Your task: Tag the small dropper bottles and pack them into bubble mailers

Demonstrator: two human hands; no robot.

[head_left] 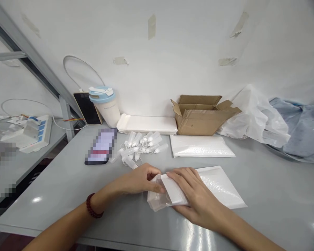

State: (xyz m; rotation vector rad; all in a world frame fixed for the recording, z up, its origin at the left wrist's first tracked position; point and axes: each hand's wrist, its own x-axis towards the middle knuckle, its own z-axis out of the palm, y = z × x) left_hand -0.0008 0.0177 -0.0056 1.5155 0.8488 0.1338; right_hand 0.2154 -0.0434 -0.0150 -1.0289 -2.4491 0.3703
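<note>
A white padded mailer (174, 191) is between my two hands above the table, its mouth toward the left. My left hand (143, 181) pinches at this mouth, with the thumb in the opening and the other fingers curled behind. Translucent plastic (155, 203) hangs at the open end; whether it is the mailer's lining or a separate bag, I cannot tell. My right hand (193, 193) wraps over the mailer from the right. Beneath and behind that hand, another white padded mailer (221, 186) lies flat. Just beyond my left hand are several small clear tubes with white caps (141, 143).
A phone (101, 146) lies at left, near a blue-lidded cup (106, 108) and a second phone (87, 108) leaning upright. Along the wall stand stacked white mailers (149, 123), an open cardboard box (201, 120) and a plastic bag (253, 116). One mailer (201, 146) lies before the box.
</note>
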